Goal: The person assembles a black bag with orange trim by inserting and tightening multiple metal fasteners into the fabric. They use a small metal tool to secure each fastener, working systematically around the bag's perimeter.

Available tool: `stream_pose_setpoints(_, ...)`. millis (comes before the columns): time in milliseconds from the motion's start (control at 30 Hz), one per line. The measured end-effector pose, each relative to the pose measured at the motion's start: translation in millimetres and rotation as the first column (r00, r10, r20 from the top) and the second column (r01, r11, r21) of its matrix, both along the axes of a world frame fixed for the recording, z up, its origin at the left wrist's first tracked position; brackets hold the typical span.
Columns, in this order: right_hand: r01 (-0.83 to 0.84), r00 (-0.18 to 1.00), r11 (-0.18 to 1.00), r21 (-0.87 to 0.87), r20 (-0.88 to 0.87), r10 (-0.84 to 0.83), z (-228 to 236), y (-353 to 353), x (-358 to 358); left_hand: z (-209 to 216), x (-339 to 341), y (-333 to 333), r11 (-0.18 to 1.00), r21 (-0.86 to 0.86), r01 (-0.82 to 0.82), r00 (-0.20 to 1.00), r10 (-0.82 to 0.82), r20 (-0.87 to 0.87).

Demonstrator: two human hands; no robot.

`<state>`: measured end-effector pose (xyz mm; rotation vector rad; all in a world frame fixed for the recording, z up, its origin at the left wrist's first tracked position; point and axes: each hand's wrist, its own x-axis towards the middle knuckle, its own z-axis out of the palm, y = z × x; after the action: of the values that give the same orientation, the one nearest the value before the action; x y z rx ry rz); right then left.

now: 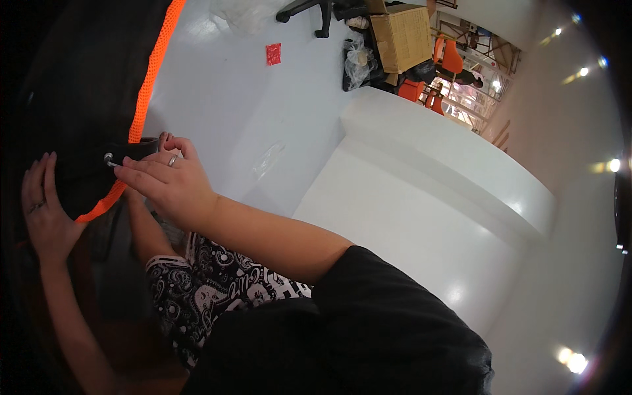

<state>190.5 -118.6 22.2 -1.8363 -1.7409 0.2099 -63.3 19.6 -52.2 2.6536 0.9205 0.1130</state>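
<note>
The right hand (168, 181) is closed around a small silver metal fastener (109, 158), pinched between its fingertips where a black strap end (139, 148) meets the orange webbing trim (153, 76). The left hand (45, 207) is laid flat and open on the black fabric panel (79, 99), apparently so that the cloth is kept taut and steady while the fastener is worked. The orange trim is seen running along the panel's edge, from the top of the view down past the hands. A black-and-white patterned garment (210, 289) is worn below. Beyond lie the pale floor (263, 105), a red scrap (273, 54), a cardboard box (401, 36) and orange chairs (451, 59).
</note>
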Motion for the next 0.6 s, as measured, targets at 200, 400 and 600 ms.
stream_pose_setpoints(200, -0.295, 0.955, 0.955, -0.028, 0.035, 0.296, -5, 19, 17, 3, 0, 3, 0.997, 0.070, 0.028, 0.999, -0.026, -0.029)
stream_pose_setpoints(400, -0.123, 0.991, 0.985, 0.122, -0.045, 0.129, -19, 101, -31, 5, -2, 5, 0.993, 0.116, 0.023, 1.000, -0.022, -0.012)
stream_pose_setpoints(600, 0.009, 0.966, 0.992, -0.124, -0.257, -0.040, -15, 92, 2, 20, 3, 6, 0.992, 0.123, 0.022, 0.999, -0.026, 0.027)
